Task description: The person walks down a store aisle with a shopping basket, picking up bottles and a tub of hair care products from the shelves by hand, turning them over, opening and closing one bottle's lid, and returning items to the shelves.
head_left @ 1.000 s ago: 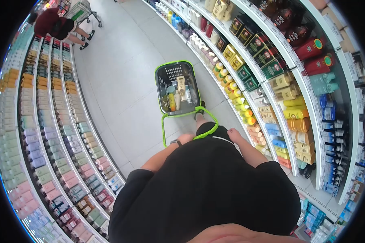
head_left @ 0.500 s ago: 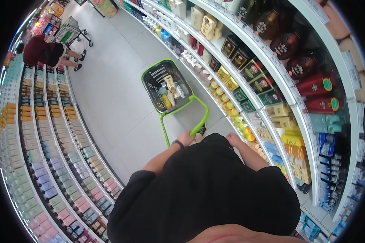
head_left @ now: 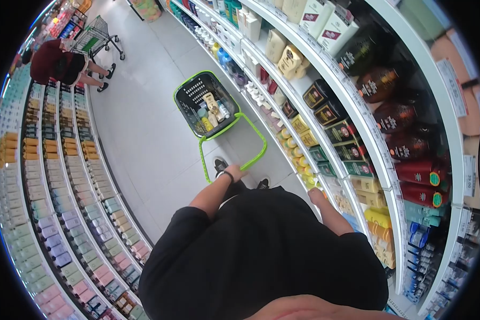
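My left hand (head_left: 237,171) is wrapped round the bright green handle (head_left: 263,144) of a shopping basket. The black basket (head_left: 182,100) with a green rim is in front of me at the floor. Several bottles (head_left: 214,109), cream, yellow and white, lie inside it, their labels too small to read. My right hand (head_left: 316,196) hangs low by my right side, close to the lower shelves; its fingers are partly hidden, and I cannot tell whether they are open or closed.
Shelves of boxes and bottles (head_left: 330,112) run along my right. Lower shelves (head_left: 72,213) of pastel products curve along my left. Ahead on the left, a person in a dark red top (head_left: 50,61) stands near a shopping cart (head_left: 93,37). Grey tiled floor (head_left: 138,106) runs between.
The right-hand shelves have shifted down in view as I move forward. The basket appears slightly further left and up, its handle still in my left hand. One of my shoes has come into view.
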`<act>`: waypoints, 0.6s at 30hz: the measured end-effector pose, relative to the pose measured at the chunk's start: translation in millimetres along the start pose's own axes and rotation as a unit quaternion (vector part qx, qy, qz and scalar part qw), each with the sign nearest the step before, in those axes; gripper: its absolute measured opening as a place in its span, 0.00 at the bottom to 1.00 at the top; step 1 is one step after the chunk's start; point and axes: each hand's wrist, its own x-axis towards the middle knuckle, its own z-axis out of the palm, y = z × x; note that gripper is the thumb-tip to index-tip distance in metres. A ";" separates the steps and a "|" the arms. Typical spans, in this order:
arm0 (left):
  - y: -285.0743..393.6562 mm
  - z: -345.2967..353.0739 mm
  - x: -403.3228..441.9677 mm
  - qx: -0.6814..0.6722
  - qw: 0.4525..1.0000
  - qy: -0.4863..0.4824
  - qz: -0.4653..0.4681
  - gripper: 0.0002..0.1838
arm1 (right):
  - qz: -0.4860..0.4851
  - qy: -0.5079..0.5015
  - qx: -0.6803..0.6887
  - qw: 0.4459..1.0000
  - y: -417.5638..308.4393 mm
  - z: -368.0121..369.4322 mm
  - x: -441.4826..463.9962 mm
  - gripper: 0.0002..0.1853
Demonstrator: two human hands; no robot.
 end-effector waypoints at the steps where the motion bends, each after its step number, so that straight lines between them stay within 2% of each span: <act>1: -16.0 -6.0 -2.5 0.002 1.000 0.002 0.003 0.32 | -0.008 -0.026 -0.034 0.999 1.7 7.2 9.9 0.15; 4: -48.1 -34.1 -3.2 -0.014 0.999 0.038 0.016 0.35 | -0.024 -0.023 -0.038 0.999 -50.5 -6.6 -4.5 0.15; 6: -62.3 -67.7 -5.9 -0.024 0.999 0.018 0.027 0.38 | -0.042 -0.011 -0.033 0.999 -73.8 -0.8 9.2 0.15; 8: -79.7 -100.7 9.6 -0.024 0.999 0.020 0.036 0.40 | -0.077 0.070 -0.006 0.995 -96.3 10.5 26.9 0.15; 9: -85.2 -118.9 14.6 -0.028 0.998 0.014 0.045 0.39 | -0.025 0.025 0.005 0.999 -109.0 13.6 41.1 0.15; 10: -92.8 -134.3 19.4 -0.032 0.998 0.006 0.054 0.39 | -0.022 0.030 0.012 0.999 -136.6 10.7 42.9 0.15; 12: -107.0 -168.1 29.5 -0.025 0.996 0.022 0.083 0.38 | 0.015 -0.027 0.041 0.999 -196.7 2.1 46.2 0.16; 13: -113.1 -185.3 34.4 -0.040 0.995 0.021 0.089 0.37 | -0.011 0.060 0.059 0.996 -226.8 4.7 42.9 0.16; 15: -123.0 -216.2 44.4 -0.051 0.994 0.016 0.097 0.36 | -0.043 0.068 0.083 0.993 -279.8 7.0 58.6 0.16; 18: -137.2 -256.6 51.4 -0.073 0.994 -0.041 0.076 0.34 | -0.090 0.071 0.130 0.985 -354.2 16.1 75.6 0.15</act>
